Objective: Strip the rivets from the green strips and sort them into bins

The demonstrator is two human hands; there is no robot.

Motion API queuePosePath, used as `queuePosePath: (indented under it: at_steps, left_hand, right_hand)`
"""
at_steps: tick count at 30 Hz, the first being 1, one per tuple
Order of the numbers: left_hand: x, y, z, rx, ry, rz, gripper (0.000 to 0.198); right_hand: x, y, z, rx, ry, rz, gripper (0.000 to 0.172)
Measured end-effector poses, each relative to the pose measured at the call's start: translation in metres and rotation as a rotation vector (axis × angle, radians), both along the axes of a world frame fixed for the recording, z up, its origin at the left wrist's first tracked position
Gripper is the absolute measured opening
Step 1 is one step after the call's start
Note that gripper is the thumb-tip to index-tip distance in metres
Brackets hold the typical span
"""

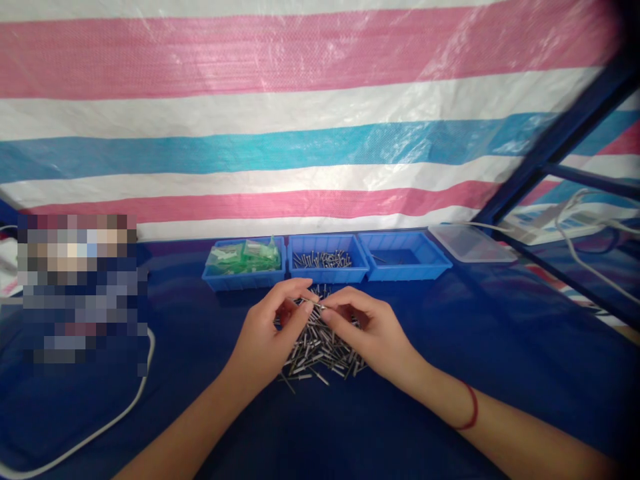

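Between my two hands, above a pile, is one thin metal blind rivet (316, 304). The thumb and fingertips of my left hand (273, 327) pinch one end. My right hand (373, 327) pinches the other end, its fingertips close to the left ones. Underneath lies a loose heap of blind rivets (325, 350), silver with thin pins, partly hidden by both hands. Just behind the hands, the middle blue bin (327, 275) holds many similar metal pieces.
The left blue bin (245, 280) holds green plastic packets (245, 257). A few thin pieces lie in the right blue bin (410, 272). Beyond it is a clear plastic lid (470, 243). A white cable (133, 407) curves along the blue table (450, 327); a blue metal frame (545, 143) stands right.
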State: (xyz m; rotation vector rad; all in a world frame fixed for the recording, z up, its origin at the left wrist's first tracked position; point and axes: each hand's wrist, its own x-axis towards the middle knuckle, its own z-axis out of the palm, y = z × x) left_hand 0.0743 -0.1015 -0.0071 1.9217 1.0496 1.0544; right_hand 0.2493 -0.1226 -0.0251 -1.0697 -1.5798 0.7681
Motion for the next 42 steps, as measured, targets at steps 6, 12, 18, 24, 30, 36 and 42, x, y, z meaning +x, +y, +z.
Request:
queuePosePath:
  at_steps: [6, 12, 18, 24, 30, 36, 42]
  left_hand:
    - [0.000, 0.001, -0.004, -0.007, 0.055, -0.015, 0.026]
    - [-0.002, 0.005, -0.005, 0.087, 0.254, -0.004, 0.037]
    - [-0.017, 0.022, -0.006, 0.249, 0.498, -0.017, 0.023]
    - [-0.025, 0.031, -0.006, 0.298, 0.665, -0.046, 0.023]
    - [-0.025, 0.031, -0.013, 0.317, 0.790, -0.093, 0.022]
    - [-0.020, 0.025, -0.016, 0.278, 0.823, -0.030, 0.017]
    - [-0.018, 0.023, -0.011, 0.296, 0.795, 0.104, 0.017]
  right_hand:
    - [0.003, -0.001, 0.004, 0.133, -0.063, -0.072, 0.007]
    - [0.023, 0.012, 0.015, 0.296, -0.249, -0.165, 0.012]
    - [0.090, 0.047, 0.018, 0.271, -0.284, -0.681, 0.021]
    - [0.117, 0.064, 0.010, 0.244, -0.634, -0.685, 0.021]
    - [0.089, 0.052, 0.012, 0.282, -0.601, -0.454, 0.017]
    - [0.062, 0.040, 0.012, 0.311, -0.611, -0.195, 0.014]
    - [0.044, 0.031, 0.008, 0.283, -0.628, -0.040, 0.012]
